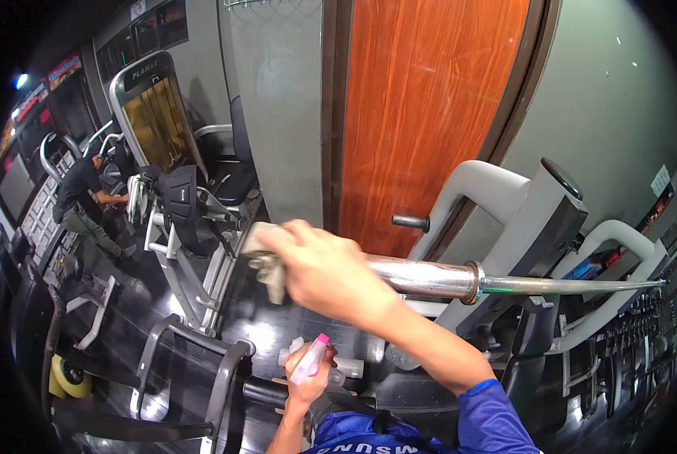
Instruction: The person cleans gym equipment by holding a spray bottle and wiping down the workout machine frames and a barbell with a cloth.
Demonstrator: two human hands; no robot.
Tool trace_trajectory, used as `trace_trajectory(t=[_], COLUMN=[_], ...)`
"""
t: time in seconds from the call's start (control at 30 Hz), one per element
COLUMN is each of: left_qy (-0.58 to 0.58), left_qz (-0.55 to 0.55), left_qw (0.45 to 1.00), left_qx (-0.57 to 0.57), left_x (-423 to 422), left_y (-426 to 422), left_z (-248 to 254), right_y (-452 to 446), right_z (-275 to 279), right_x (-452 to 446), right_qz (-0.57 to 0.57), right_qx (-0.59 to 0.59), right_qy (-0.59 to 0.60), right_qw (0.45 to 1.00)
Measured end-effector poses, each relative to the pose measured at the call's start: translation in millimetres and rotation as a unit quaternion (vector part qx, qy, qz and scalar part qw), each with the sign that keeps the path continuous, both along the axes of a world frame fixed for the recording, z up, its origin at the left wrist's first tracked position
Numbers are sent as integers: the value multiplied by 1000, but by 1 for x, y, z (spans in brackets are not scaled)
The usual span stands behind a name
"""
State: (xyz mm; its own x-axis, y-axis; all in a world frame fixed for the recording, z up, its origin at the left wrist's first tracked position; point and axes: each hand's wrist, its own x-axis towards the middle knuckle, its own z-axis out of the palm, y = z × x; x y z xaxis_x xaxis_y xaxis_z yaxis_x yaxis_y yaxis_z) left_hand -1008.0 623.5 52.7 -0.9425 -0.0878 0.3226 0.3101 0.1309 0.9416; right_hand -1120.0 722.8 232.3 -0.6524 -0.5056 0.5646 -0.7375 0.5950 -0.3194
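Observation:
My right hand point(319, 261) reaches across at the end of a barbell point(422, 274), its fingers closed on a grey-beige cloth point(269, 278). The hand and wrist hide the tip of the bar's shiny sleeve; whether the cloth touches the metal I cannot tell. Lower down, close to my body, my left hand point(307, 384) is wrapped round a spray bottle point(308, 366) with a pink tip and a clear body. Much of the bottle is covered by the fingers.
A rack with pale grey uprights point(497, 189) stands behind the bar. Dumbbells point(633, 333) line the right side. Black-padded gym machines point(195, 333) fill the left, where another person point(89, 197) bends over equipment. A wooden door point(422, 113) is ahead.

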Motion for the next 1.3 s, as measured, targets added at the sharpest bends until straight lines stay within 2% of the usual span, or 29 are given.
trace_trajectory(t=[0.1,0.23,0.3,0.43,0.53,0.63,0.73,0.87,1.03,1.13,1.23,1.3], left_qy=[-15,-32,-13,-2,-7,-6,7,9,-9,-23,-24,2], left_qz=[-8,2,16,-2,-16,-46,-49,-27,-16,-9,-32,-49], left_qw=[1000,999,1000,1000,1000,999,999,1000,999,1000,998,999], left_qx=[-13,25,7,0,13,12,9,-4,-30,-8,43,-12], left_x=[4,7,7,3,-2,-4,-6,-11,-14,-12,-11,-11], left_y=[1,6,7,8,17,26,28,28,26,32,42,43], left_z=[1,4,10,-9,-15,-10,-11,-11,-8,-8,-15,-13], right_y=[-46,-26,9,93,122,116,119,116,85,42,-12,-32], right_z=[-6,4,8,27,15,4,-14,-28,-21,-10,-11,-10], right_x=[-18,-9,2,25,29,39,39,51,46,20,-10,-20], right_qz=[34,31,8,-181,-248,-216,-194,-185,-191,-100,-39,6], right_qx=[23,3,-3,63,22,-35,-38,-19,40,23,15,32], right_qy=[36,-73,-85,-182,-146,-45,81,184,146,61,84,85], right_qw=[998,997,996,964,958,975,977,965,970,993,996,996])
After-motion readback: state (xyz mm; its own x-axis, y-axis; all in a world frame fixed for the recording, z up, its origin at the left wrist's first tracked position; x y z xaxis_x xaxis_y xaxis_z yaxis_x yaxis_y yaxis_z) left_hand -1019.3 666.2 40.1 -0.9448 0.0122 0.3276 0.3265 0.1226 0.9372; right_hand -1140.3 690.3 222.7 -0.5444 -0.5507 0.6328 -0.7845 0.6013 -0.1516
